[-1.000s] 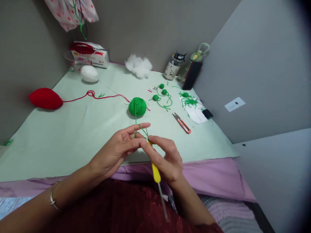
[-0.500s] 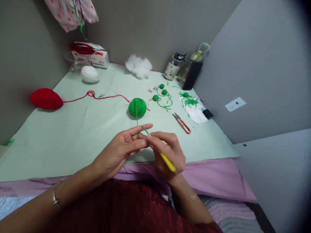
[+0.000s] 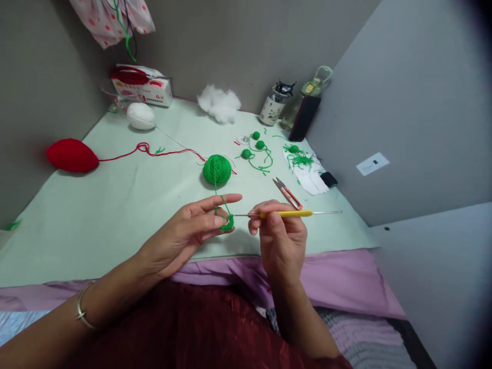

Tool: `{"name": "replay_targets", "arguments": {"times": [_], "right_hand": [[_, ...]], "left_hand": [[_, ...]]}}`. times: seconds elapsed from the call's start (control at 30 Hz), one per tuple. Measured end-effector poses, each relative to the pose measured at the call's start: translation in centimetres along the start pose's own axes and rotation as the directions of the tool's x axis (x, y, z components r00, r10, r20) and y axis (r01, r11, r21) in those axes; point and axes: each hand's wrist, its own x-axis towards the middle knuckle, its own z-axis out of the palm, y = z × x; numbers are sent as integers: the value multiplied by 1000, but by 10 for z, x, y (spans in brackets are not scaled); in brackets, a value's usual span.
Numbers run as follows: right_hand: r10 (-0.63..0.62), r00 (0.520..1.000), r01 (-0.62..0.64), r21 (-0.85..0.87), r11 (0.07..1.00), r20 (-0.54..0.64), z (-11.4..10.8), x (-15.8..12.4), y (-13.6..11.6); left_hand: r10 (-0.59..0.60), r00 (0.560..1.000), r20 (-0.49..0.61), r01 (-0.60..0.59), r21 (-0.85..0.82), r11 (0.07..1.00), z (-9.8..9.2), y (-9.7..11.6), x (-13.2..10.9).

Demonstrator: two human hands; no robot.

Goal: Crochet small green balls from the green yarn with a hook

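Two hands, one crochet hook (image 3: 286,213), one green yarn ball (image 3: 217,169).
My left hand (image 3: 184,233) pinches one green stitch piece (image 3: 227,223); right hand (image 3: 282,238) grips the hook.

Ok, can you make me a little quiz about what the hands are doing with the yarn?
1. True or false: the right hand holds the crochet hook by its yellow handle.
2. The left hand pinches a green crochet piece. Which ball does its strand run to? A red, B green, C white.
3. Which tool lies on the table just beyond the crochet hook?

Key
1. True.
2. B, the green yarn ball.
3. The scissors.
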Motion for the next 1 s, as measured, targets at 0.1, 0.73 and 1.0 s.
{"name": "replay_targets", "arguments": {"times": [0.1, 0.73, 1.0], "right_hand": [[-8, 1000, 8, -40, 999, 10, -4, -1, -1], [-47, 993, 64, -159, 985, 108, 0, -4, -2], [-371, 748, 663, -635, 397, 550, -8, -16, -10]], "left_hand": [[-28, 999, 22, 29, -30, 999, -2, 3, -1], [124, 992, -37, -117, 163, 980, 1, -3, -4], [111, 991, -69, -108, 51, 993, 4, -8, -3]]}}
